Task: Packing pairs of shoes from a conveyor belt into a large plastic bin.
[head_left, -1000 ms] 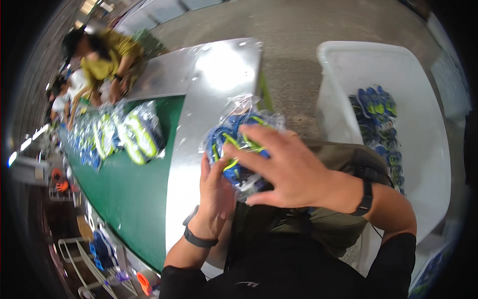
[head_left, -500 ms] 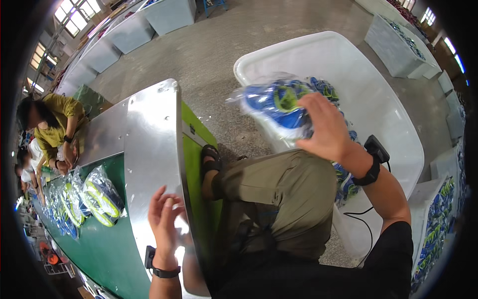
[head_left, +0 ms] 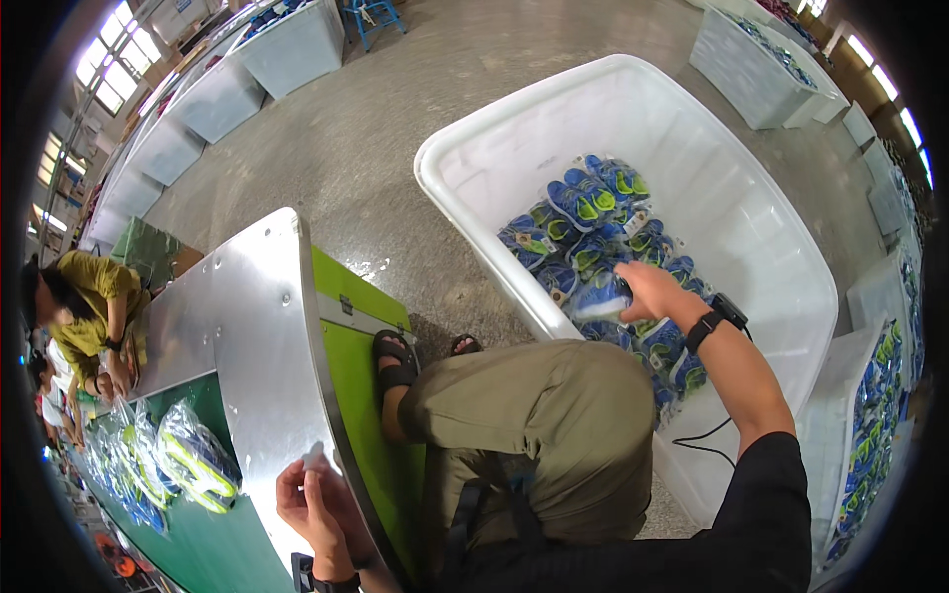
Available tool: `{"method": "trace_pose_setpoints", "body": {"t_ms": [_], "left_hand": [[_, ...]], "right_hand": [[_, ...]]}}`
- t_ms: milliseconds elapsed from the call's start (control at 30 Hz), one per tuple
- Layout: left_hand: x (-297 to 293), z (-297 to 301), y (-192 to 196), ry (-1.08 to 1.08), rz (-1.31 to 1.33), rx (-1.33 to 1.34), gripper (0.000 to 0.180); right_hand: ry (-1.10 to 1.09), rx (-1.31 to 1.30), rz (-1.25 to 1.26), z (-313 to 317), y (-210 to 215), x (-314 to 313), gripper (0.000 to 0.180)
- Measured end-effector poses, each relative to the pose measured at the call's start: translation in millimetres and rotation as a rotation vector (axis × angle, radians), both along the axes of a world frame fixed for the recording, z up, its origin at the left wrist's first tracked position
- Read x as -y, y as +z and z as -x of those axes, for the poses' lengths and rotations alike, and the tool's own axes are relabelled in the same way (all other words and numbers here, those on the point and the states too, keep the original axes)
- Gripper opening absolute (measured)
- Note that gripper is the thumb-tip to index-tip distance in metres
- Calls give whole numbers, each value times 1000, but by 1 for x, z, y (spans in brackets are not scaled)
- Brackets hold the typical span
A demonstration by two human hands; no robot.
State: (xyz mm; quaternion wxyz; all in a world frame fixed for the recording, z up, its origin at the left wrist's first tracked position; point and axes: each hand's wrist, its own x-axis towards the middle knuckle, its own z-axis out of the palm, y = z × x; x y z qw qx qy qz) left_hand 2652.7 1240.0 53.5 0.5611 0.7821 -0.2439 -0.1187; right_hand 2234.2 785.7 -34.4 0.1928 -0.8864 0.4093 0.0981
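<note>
Inside the large white tub (head_left: pixel 450 163), my right hand (head_left: pixel 654 294) is closed on a blue and white shoe in a clear plastic bag (head_left: pixel 599 298). Its fingers grip the shoe's dark opening end. Beneath and around it lie several bagged blue and lime-green shoes (head_left: pixel 583 203). My left hand (head_left: pixel 314 509) hovers over the metal edge of the table (head_left: pixel 262 336), fingers loosely bent and nothing clearly visible in them. Farther left, several bagged shoes (head_left: pixel 198 463) rest on the green belt (head_left: pixel 222 544).
A person in a mustard shirt (head_left: pixel 89 296) works at the far left of the table. White bins (head_left: pixel 292 49) line the back left, and more shoe-filled bins (head_left: pixel 751 74) stand at right. A black cable (head_left: pixel 704 442) hangs near my right arm. A blue stool (head_left: pixel 374 18) stands behind.
My right hand has lowered the bagged shoe from above the tub's near rim down onto the pile. My left hand has dropped slightly toward me. The view has shifted to the right.
</note>
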Motion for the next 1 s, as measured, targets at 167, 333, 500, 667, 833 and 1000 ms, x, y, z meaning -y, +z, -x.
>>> {"method": "trace_pose_setpoints", "body": {"t_ms": [167,333,500,667,833,1000], "left_hand": [[0,0,3,73,-24,-64,21],[0,-1,0,99,-102,-21,20],[4,4,-3,63,-97,5,21],[5,9,9,104,-48,-82,17],[0,-9,6,-4,70,-231,17],[-12,-65,37,80,-199,508,36]], "right_hand": [[-34,125,261,-44,-20,51,80],[-91,-10,320,-64,-53,70,76],[-285,31,20,-49,-69,53,66],[-273,323,-3,-45,-47,48,53],[-86,698,-81,-77,57,8,45],[115,765,-22,-88,155,-84,48]]}}
